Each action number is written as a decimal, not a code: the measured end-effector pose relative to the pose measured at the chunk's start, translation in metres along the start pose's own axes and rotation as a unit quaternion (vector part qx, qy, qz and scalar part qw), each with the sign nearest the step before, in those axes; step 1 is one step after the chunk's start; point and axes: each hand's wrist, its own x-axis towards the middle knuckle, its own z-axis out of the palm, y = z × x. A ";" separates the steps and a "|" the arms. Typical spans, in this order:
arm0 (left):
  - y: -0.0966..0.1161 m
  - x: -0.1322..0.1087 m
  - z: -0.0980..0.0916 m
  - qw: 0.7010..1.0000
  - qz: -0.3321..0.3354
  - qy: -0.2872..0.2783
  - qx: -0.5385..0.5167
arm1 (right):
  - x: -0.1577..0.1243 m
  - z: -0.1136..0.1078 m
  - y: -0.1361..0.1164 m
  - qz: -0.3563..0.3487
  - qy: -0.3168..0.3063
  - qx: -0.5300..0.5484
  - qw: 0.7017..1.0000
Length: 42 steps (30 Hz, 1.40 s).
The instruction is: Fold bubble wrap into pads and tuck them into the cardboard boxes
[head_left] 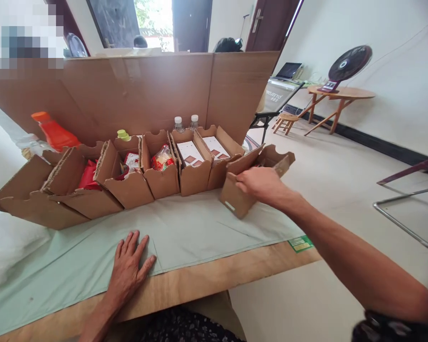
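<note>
My right hand (260,186) reaches out to the far right and grips the near wall of a small empty cardboard box (235,199) standing at the end of a row. My left hand (130,266) lies flat, fingers spread, on the pale green cloth (199,232) near the table's front edge, holding nothing. The row of open cardboard boxes (160,180) runs from left to right; they hold red packets, a wrapped snack (162,159) and white cartons (190,153).
A tall cardboard screen (146,90) stands behind the boxes. An orange bottle (53,130) and two clear bottles (185,123) stand at the back. The wooden table edge (214,280) runs in front. A fan (349,64) on a round table is at far right.
</note>
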 end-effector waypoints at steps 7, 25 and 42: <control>0.032 0.012 -0.012 0.997 -0.025 0.024 -0.064 | 0.001 -0.030 -0.078 -0.064 0.101 0.141 0.983; 0.116 0.191 0.020 0.942 -0.026 -0.062 -0.329 | -0.036 0.163 0.087 0.116 0.181 0.636 0.741; 0.155 0.150 0.023 0.876 -0.005 -0.091 -0.473 | -0.031 0.182 0.070 0.095 0.167 0.606 0.772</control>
